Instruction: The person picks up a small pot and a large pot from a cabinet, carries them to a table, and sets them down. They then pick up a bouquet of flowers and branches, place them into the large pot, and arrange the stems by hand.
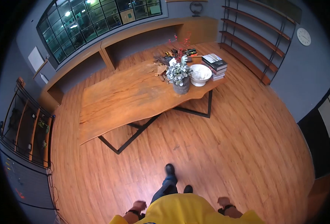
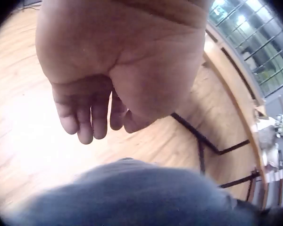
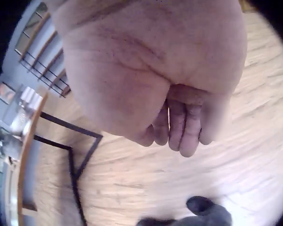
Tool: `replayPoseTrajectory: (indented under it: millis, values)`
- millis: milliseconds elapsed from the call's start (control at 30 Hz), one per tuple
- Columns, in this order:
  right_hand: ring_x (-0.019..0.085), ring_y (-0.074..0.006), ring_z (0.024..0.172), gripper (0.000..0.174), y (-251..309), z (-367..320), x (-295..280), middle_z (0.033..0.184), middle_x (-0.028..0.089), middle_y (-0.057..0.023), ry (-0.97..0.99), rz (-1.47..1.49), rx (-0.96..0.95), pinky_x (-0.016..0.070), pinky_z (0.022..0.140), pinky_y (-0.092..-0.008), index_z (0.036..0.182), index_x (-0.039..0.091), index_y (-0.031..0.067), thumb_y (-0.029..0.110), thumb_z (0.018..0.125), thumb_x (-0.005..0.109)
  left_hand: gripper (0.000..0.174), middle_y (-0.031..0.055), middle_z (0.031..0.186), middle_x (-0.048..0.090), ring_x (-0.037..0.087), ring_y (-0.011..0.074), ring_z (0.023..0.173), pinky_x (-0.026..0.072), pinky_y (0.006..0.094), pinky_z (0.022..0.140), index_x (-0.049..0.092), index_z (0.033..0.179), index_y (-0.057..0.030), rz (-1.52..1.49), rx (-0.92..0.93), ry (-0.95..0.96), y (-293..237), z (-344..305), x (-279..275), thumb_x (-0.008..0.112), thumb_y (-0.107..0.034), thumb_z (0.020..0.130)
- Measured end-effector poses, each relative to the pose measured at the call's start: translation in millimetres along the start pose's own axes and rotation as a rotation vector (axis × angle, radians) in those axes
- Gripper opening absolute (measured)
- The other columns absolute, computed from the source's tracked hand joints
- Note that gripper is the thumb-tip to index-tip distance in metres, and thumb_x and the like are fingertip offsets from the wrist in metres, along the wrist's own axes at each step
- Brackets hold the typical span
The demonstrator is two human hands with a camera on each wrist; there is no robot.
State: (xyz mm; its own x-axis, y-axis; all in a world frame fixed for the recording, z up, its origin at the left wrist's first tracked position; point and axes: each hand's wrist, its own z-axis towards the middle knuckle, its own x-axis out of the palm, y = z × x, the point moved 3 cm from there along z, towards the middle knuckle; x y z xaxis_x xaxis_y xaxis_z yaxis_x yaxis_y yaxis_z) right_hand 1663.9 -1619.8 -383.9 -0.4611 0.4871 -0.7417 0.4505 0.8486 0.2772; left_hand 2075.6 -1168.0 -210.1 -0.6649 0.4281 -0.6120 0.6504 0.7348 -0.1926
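At the bottom of the head view, the left hand (image 1: 139, 205) hangs beside the yellow shirt (image 1: 183, 209), and the right hand (image 1: 223, 202) hangs on its other side. Both are away from the wooden table (image 1: 116, 100). In the left wrist view the left hand (image 2: 118, 66) holds nothing, its fingers hanging loosely bent above a blue trouser leg (image 2: 132, 195). The right wrist view shows the right hand (image 3: 155, 70) with loosely curled fingers and nothing in them, over the floor and dark shoes (image 3: 200, 205).
On the table's far right part stand a potted plant (image 1: 181, 88), a white bowl (image 1: 200, 75) and a stack of books (image 1: 214, 64). Black angled legs (image 1: 117, 151) hold the table up. Shelves (image 1: 254, 48) line the back right wall; a rack (image 1: 32, 130) stands at left.
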Motion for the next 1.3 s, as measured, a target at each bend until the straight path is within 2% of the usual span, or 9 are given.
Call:
replayPoseTrajectory:
  millis: [67, 133, 200, 400, 500, 533, 667, 1000, 1300]
  values:
    - [0.07, -0.0283, 0.087, 0.028, 52.0, -34.3, -32.7, 0.092, 0.072, -0.0119, 0.332, -0.078, 0.057, 0.0553, 0.068, -0.0443, 0.095, 0.073, 0.0113, 0.031, 0.077, 0.063, 0.028, 0.007, 0.094, 0.071, 0.068, 0.0267, 0.088, 0.0525, 0.0413, 0.073, 0.067, 0.1, -0.0139, -0.111, -0.109, 0.221, 23.1, -3.2, 44.5, 0.052, -0.035, 0.089]
    - [0.069, -0.0277, 0.081, 0.03, 15.9, -11.4, 85.8, 0.088, 0.071, -0.0121, 0.318, 0.235, -0.048, 0.0537, 0.065, -0.0449, 0.093, 0.071, 0.012, 0.031, 0.071, 0.066, 0.043, 0.0131, 0.111, 0.069, 0.066, 0.0302, 0.103, 0.0508, 0.0446, 0.084, 0.065, 0.113, -0.0151, -0.029, -0.057, 0.212, 57.4, 33.9, 109.0, 0.048, -0.045, 0.088]
    - [0.069, -0.0277, 0.078, 0.028, 44.4, 7.7, -25.7, 0.085, 0.071, -0.0117, 0.257, 0.171, -0.03, 0.0536, 0.065, -0.0445, 0.09, 0.071, 0.0114, 0.031, 0.071, 0.066, 0.044, 0.0148, 0.111, 0.068, 0.065, 0.0317, 0.105, 0.05, 0.0458, 0.086, 0.065, 0.116, -0.0167, -0.07, -0.046, 0.194, 64.9, 59.6, 108.1, 0.048, -0.046, 0.088]
    - [0.066, -0.028, 0.06, 0.024, 9.3, 101.3, -86.1, 0.068, 0.069, -0.0094, -0.014, -0.108, 0.0, 0.0528, 0.062, -0.042, 0.071, 0.072, 0.0079, 0.031, 0.07, 0.065, 0.03, 0.0148, 0.091, 0.071, 0.068, 0.0326, 0.085, 0.0522, 0.0461, 0.072, 0.073, 0.085, -0.0095, -0.12, 0.042, -0.116, 58.7, 141.6, -81.7, 0.054, -0.033, 0.083]
    - [0.066, -0.0245, 0.074, 0.031, 46.9, 136.3, -289.4, 0.078, 0.07, -0.0152, -0.431, 0.863, 0.596, 0.0515, 0.071, -0.0391, 0.08, 0.071, 0.0028, 0.031, 0.08, 0.059, 0.014, 0.0115, 0.087, 0.069, 0.068, 0.0239, 0.082, 0.0538, 0.0341, 0.069, 0.064, 0.095, -0.0049, -1.328, -0.104, -0.322, 72.3, 178.8, -173.2, 0.064, -0.015, 0.085]
    - [0.063, -0.0181, 0.074, 0.035, 74.6, 143.0, -359.0, 0.073, 0.067, -0.0106, -0.465, 0.812, 0.553, 0.0504, 0.072, -0.0352, 0.076, 0.068, 0.0021, 0.034, 0.085, 0.057, 0.014, 0.0096, 0.086, 0.068, 0.067, 0.0214, 0.081, 0.0537, 0.0308, 0.067, 0.063, 0.099, -0.004, -1.665, -0.199, -0.406, 67.3, 180.7, -207.8, 0.062, -0.012, 0.088]
    - [0.064, -0.0162, 0.084, 0.023, 118.7, 202.8, -464.7, 0.094, 0.065, -0.0041, -0.672, 1.166, 0.308, 0.0509, 0.078, -0.028, 0.109, 0.061, 0.002, 0.021, 0.098, 0.055, 0.016, 0.007, 0.086, 0.066, 0.065, 0.0164, 0.075, 0.0503, 0.026, 0.062, 0.061, 0.101, -0.0019, -1.755, -0.126, -0.515, 74.4, 178.7, -281.0, 0.06, -0.012, 0.088]
    - [0.064, -0.0173, 0.086, 0.035, 156.3, 286.4, -613.8, 0.101, 0.063, -0.0109, -0.74, 1.285, 0.137, 0.0532, 0.078, -0.0291, 0.124, 0.05, -0.0046, 0.019, 0.099, 0.053, 0.013, 0.01, 0.075, 0.062, 0.064, 0.0212, 0.063, 0.0466, 0.0276, 0.047, 0.058, 0.1, -0.0002, -1.832, -0.331, -0.364, 88.1, 212.9, -252.6, 0.059, -0.003, 0.086]
    - [0.064, -0.0154, 0.079, 0.054, 134.9, 398.4, -747.6, 0.101, 0.063, -0.0119, -0.698, 1.39, -0.012, 0.0523, 0.069, -0.027, 0.139, 0.038, -0.002, 0.027, 0.097, 0.057, 0.024, 0.0096, 0.101, 0.063, 0.067, 0.0191, 0.081, 0.0536, 0.028, 0.065, 0.057, 0.111, -0.0025, -1.523, -0.239, -0.716, 82.4, 278.6, -403.6, 0.062, -0.01, 0.089]
